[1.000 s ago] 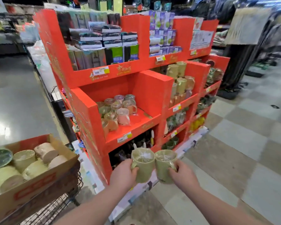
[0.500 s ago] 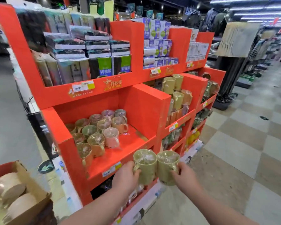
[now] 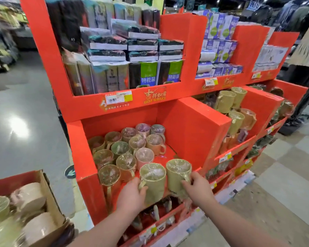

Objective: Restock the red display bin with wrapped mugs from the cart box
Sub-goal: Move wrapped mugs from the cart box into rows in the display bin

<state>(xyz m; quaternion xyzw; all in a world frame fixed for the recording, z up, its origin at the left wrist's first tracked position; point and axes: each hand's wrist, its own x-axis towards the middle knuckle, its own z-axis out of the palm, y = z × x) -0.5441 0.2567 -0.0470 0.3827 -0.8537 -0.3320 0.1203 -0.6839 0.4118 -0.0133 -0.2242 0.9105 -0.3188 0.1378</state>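
**A:** What do the two mugs look like?

**B:** Both are pale green, each with clear film pulled tight and crinkled over its mouth. The left mug (image 3: 152, 182) and the right mug (image 3: 178, 175) are upright, side by side and close together, at the front edge of the red bin (image 3: 82, 157). (Whether their bases rest on its floor I cannot tell.)

**A:** And the hands?

**B:** The left hand (image 3: 131, 195) grips the left mug from its left side, fingers curled round by the handle. The right hand (image 3: 198, 189) grips the right mug from the right, fingers wrapped over its handle side.

**A:** What else sits in the bin?

**B:** A cluster of wrapped mugs (image 3: 127, 148) fills the back-left part. They are pink, tan, green and lilac, all mouth up and packed against one another.

**A:** And around it?

**B:** A cardboard box (image 3: 48, 196) at the lower left holds more wrapped mugs, some lying on their sides. The shelf above the bin carries packaged goods (image 3: 143, 50), stacked flat or standing. The compartment to the right holds stacked green mugs (image 3: 225, 100).
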